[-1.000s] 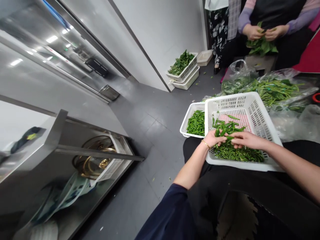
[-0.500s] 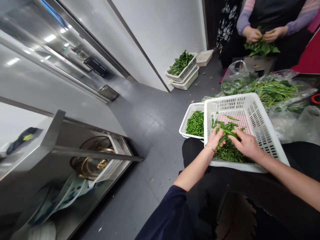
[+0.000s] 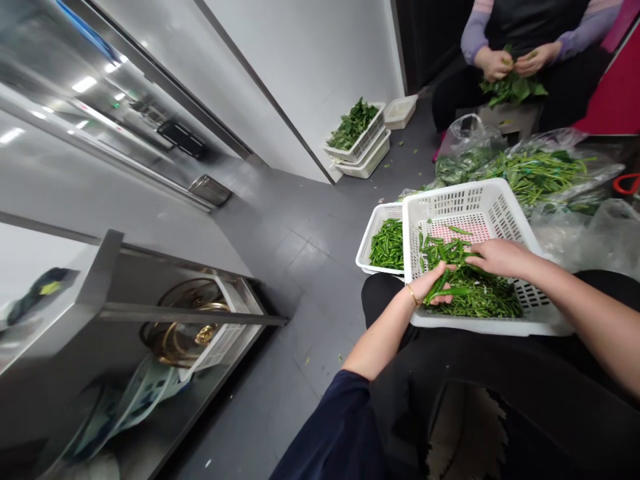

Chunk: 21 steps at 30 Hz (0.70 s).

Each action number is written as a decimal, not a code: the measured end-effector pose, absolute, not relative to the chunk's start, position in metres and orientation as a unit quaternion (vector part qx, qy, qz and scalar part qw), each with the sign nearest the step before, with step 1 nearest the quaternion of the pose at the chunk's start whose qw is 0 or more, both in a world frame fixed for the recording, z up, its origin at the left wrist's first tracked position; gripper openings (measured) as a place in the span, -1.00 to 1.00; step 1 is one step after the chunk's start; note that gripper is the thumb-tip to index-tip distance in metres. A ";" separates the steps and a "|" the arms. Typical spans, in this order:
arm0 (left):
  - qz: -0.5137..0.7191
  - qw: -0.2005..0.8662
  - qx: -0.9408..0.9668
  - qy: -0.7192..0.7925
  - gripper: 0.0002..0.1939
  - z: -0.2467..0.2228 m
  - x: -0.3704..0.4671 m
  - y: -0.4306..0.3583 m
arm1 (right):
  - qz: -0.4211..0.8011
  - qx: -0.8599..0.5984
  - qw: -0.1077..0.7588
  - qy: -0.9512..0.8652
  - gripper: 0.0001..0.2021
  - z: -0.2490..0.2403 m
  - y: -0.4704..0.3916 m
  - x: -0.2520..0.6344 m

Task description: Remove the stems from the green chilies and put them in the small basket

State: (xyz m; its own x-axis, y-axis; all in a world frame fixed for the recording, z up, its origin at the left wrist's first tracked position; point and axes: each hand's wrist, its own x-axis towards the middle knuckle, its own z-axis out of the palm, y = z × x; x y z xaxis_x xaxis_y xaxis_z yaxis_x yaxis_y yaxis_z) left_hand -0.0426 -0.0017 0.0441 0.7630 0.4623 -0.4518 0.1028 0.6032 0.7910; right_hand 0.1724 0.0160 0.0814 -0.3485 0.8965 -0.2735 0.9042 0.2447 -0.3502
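Observation:
A white perforated plastic basket rests across my lap, with loose green chili peppers on its left side. Closer to me in the basket lies a pile of thin green stems. Several long chilies lie in my left hand, palm up, its fingers curled under them; one chili sticks out to the right. At the right edge of the loose chilies, my right hand has its fingers closed together on a chili, the fingertips partly hidden among the peppers.
A second white basket of green chilies stands left of mine. Bagged leafy greens lie beyond it. Opposite sits a person handling leaves. Stacked baskets stand by the wall, and a steel shelf is on the left.
My hands were together over the chilies; now my right hand has moved away to the right and up, to the pile's edge. My left hand has turned palm up with chilies in it.

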 end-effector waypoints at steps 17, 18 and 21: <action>0.313 0.797 0.317 0.408 -0.55 0.044 -0.036 -0.004 | -0.309 0.639 -0.356 0.609 -0.66 0.052 -0.024 0.166; 0.318 0.801 0.308 0.404 -0.54 0.043 -0.032 -0.006 | -0.285 0.617 -0.360 0.639 -0.68 0.054 -0.033 0.155; 0.360 0.777 0.311 0.412 -0.50 0.043 -0.021 -0.009 | -0.293 0.553 -0.312 0.715 -0.72 0.055 -0.056 0.132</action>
